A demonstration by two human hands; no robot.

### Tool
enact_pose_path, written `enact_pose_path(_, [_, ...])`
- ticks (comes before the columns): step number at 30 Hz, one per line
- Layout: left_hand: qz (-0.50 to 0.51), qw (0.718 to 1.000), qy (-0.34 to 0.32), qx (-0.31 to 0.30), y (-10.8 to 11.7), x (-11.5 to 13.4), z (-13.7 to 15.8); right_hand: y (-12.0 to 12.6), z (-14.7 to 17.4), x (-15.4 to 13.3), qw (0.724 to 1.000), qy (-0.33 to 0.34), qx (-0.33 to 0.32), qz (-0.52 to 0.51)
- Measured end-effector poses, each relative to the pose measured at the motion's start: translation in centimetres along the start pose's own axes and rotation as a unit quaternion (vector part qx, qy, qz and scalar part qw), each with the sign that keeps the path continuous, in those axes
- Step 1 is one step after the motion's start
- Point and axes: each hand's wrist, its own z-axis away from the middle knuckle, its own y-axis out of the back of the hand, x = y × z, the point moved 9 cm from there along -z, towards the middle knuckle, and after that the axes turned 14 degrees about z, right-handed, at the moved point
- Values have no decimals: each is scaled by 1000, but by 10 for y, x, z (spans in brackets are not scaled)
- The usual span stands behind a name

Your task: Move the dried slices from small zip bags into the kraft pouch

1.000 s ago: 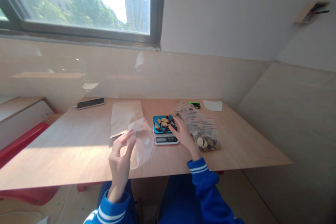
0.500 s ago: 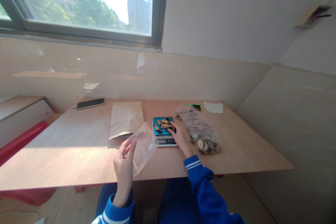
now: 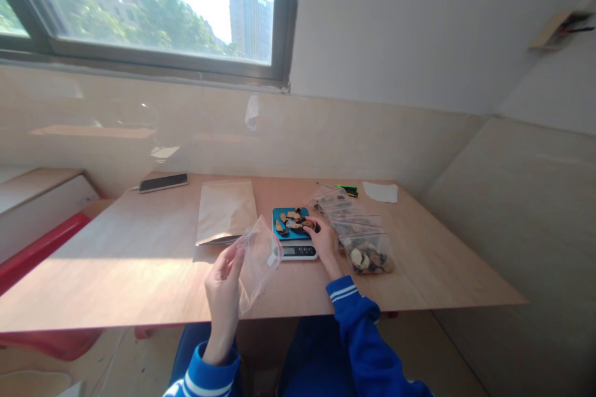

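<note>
My left hand [image 3: 224, 285] pinches a clear zip bag [image 3: 258, 260] with a red seal line; no contents show in it. The bag hangs just left of a small digital scale [image 3: 300, 252] with a blue platform [image 3: 278, 212]. On that platform lie several dark-skinned, tan dried slices [image 3: 282, 226]. My right hand [image 3: 325, 239] is over the platform's right side, thumb and fingers closed round a dried slice [image 3: 309, 223]. To the right of that hand, filled zip bags overlap in a row; the nearest filled bag [image 3: 370, 257] holds pale and dark slices.
A brown paper pouch [image 3: 226, 211] lies left of the scale, a phone [image 3: 163, 183] at the far left. Green-and-black handled tools [image 3: 347, 190] and a white paper piece [image 3: 380, 192] lie at the back. The table's front edge runs close to my lap.
My right hand has drawn its fingers together on a slice and shifted slightly right. The left hand still holds the bag in nearly the same place. The view has shifted a little.
</note>
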Motion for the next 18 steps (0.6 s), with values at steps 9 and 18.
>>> enact_pose_path(9, [-5, 1000, 0, 0, -6, 1, -2, 27, 3, -55, 989, 28, 6, -144])
enact_pose_path(18, [28, 1000, 1, 2, -15, -3, 0, 16, 63, -196, 931, 279, -215, -94])
